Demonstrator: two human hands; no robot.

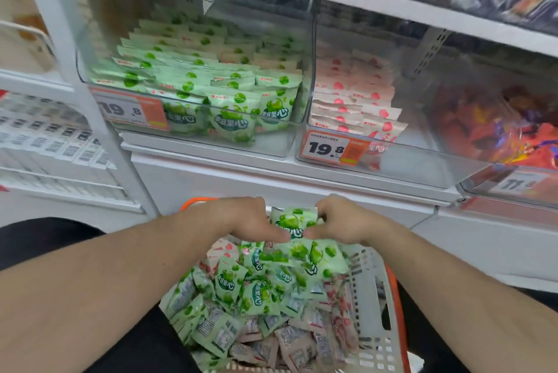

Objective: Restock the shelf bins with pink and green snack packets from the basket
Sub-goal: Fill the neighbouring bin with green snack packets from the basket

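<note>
I have my left hand and right hand pinching green packets between them, so I square the stack before lifting to the green bin above.

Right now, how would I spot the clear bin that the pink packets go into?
Look at the white shelf above the basket. Two clear bins sit side by side; the pink bin is the right one, beside the green bin. It alone holds pale packets with red strawberry marks.
</note>
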